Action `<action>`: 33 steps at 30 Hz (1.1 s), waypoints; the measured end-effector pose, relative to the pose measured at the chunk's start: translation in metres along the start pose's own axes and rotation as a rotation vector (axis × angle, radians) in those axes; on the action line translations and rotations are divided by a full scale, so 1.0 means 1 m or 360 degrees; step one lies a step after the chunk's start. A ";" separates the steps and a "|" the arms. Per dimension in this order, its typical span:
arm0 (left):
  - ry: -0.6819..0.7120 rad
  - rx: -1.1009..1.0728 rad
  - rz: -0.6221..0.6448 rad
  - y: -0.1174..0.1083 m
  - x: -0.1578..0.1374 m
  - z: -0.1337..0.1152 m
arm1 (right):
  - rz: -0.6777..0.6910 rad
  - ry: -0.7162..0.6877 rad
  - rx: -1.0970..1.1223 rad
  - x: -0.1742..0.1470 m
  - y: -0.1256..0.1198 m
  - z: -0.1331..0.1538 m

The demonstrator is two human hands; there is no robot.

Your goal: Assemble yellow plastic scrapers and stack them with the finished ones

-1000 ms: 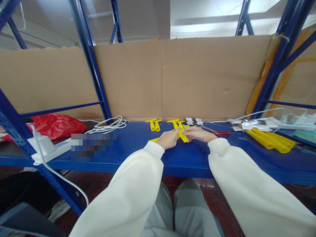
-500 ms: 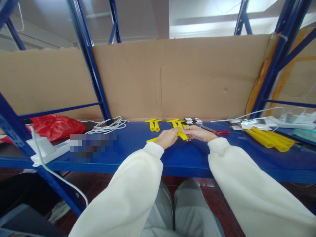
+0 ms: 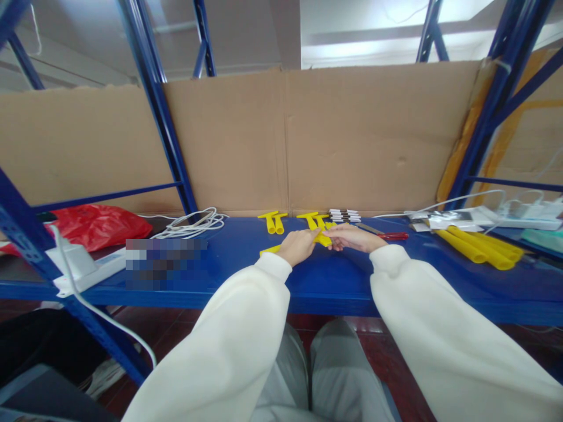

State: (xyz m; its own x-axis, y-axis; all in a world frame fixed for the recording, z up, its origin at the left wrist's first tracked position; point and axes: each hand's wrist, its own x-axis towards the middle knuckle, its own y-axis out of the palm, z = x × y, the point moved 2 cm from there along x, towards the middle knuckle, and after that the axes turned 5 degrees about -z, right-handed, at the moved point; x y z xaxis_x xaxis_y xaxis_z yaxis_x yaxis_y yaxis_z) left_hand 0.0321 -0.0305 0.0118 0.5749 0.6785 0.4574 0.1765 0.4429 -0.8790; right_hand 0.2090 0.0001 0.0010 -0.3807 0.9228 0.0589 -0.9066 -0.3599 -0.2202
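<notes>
My left hand point(image 3: 297, 247) is wrapped round a yellow T-shaped plastic handle point(image 3: 324, 238), whose hollow-looking tail pokes out to the left of the hand. The fingers of my right hand point(image 3: 352, 236) are closed on the wide head end of the same handle; a smaller part between them cannot be made out. Just behind the hands lie more yellow T-shaped handles point(image 3: 311, 219), and a pair of them point(image 3: 275, 223) sits farther left. A stack of small white and dark pieces point(image 3: 344, 215) is behind my right hand.
Right of my hands lies a red-handled tool point(image 3: 394, 236). Several yellow tubes point(image 3: 481, 249) lie beside silver packets point(image 3: 455, 219) on the blue shelf point(image 3: 237, 258). Coiled white cable point(image 3: 193, 224), a power strip point(image 3: 99, 271) and a red bag point(image 3: 101, 225) are left; cardboard point(image 3: 229, 146) stands behind.
The head of the held handle has turned slightly and shifted a little left, with my right fingers now covering more of it. Everything else stays in place.
</notes>
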 end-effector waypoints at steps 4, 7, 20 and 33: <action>-0.0016 -0.0043 -0.0029 0.001 0.000 0.001 | 0.0005 0.0007 0.0014 0.000 0.001 0.000; -0.0033 -0.0033 -0.0029 0.000 0.000 0.001 | 0.0019 -0.0003 0.0015 -0.001 0.001 0.002; -0.0063 0.0036 0.0009 -0.003 -0.001 -0.001 | -0.0042 -0.0119 -0.0014 -0.005 0.005 0.005; -0.0090 0.0017 0.0027 -0.007 -0.002 -0.002 | -0.0001 -0.0121 -0.0038 -0.004 0.006 0.005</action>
State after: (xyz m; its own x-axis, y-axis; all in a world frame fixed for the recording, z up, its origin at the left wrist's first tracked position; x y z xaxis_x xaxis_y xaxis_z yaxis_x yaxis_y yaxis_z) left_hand 0.0312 -0.0366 0.0167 0.5318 0.7176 0.4497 0.1585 0.4373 -0.8852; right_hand 0.2041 -0.0062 0.0047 -0.3936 0.9096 0.1329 -0.9026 -0.3550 -0.2434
